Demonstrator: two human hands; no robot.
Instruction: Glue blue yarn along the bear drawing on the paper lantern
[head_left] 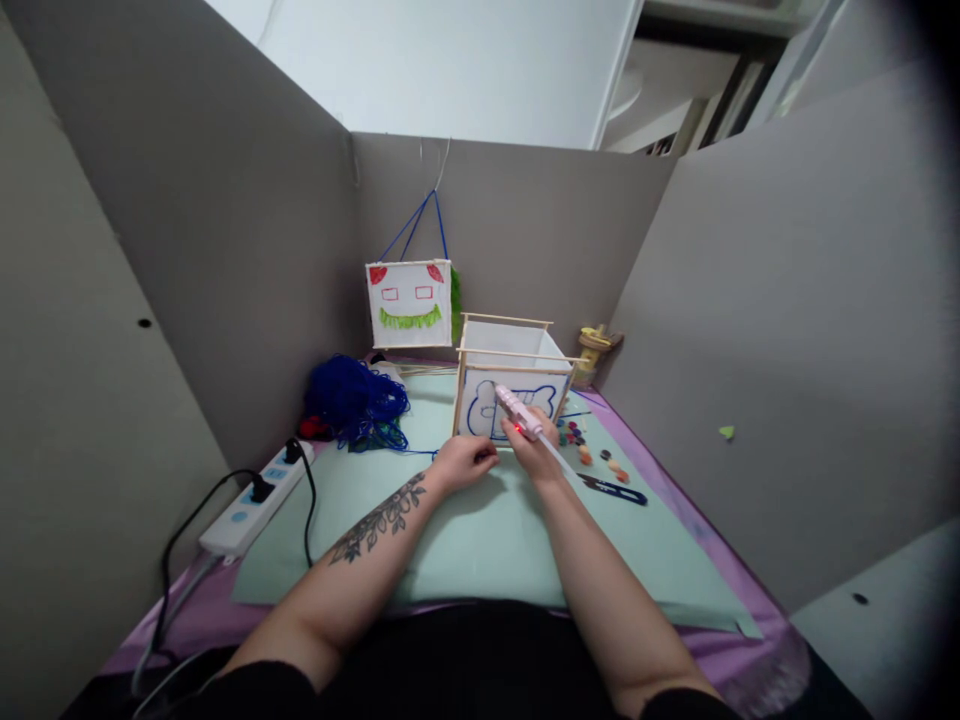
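Near the middle of the frame, the person's right hand (537, 447) is wrapped around a pink glue gun (519, 412), its nozzle aimed up and left at the front face of a small wooden-stick frame box (510, 385) with paper panels; a blue outline drawing shows on that front panel. Just left of it, the left hand (463, 462) rests on the pale green mat (465, 540), fingers curled loosely, close to the box's lower front edge; whether it pinches anything I cannot tell.

Right of the hands lie small coloured beads (592, 450) and a dark blue tool (615, 489) on the mat. Toward centre left sits a heap of blue yarn (356, 402), and lower left a white power strip (259, 498) with a black plug in it. Against the back partition hangs a finished paper lantern (409, 303) with red and green markings.
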